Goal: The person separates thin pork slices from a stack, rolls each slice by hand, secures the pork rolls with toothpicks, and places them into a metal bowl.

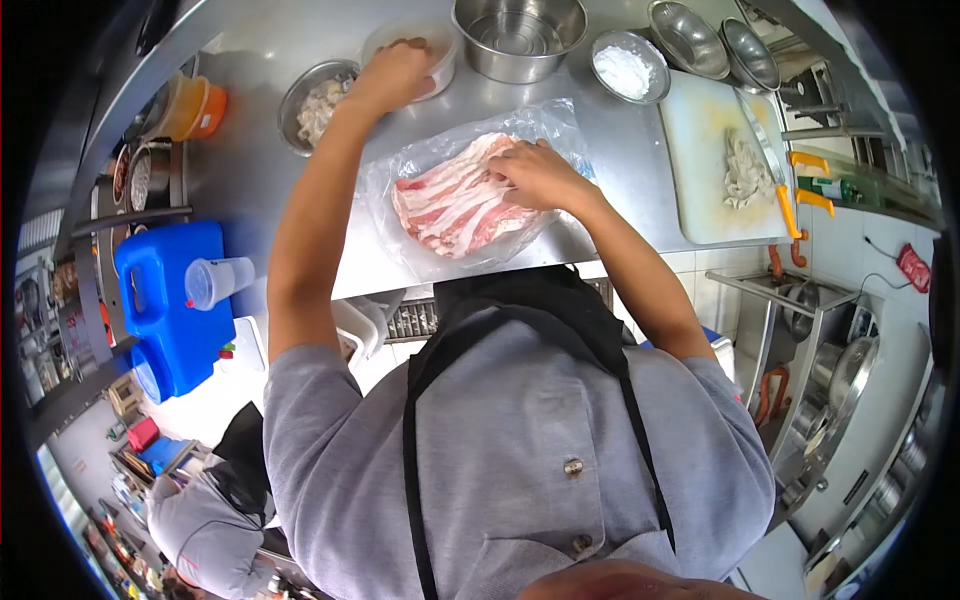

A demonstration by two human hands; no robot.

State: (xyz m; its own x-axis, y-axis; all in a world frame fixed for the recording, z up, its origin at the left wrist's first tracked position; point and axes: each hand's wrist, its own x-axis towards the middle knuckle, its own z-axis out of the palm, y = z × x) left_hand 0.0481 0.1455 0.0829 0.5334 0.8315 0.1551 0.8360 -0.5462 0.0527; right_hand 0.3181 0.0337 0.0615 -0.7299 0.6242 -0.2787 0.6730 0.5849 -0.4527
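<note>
Raw bacon strips (450,205) lie overlapping on a clear plastic sheet (395,245) on the steel table. My right hand (535,175) rests on the upper right part of the bacon, its fingers bent over the meat. At the upper left, my left hand (398,75) reaches into a translucent round container (445,65); its fingertips are partly hidden and what they touch cannot be made out. Beside that hand sits a metal bowl (288,110) with pale chopped pieces (320,108).
An empty steel pot (520,65), a bowl of white powder (625,72) and a cutting board (690,150) with a yellow-handled knife (765,150) stand to the right. A blue jug (180,290) is left. A co-worker (205,525) is at lower left.
</note>
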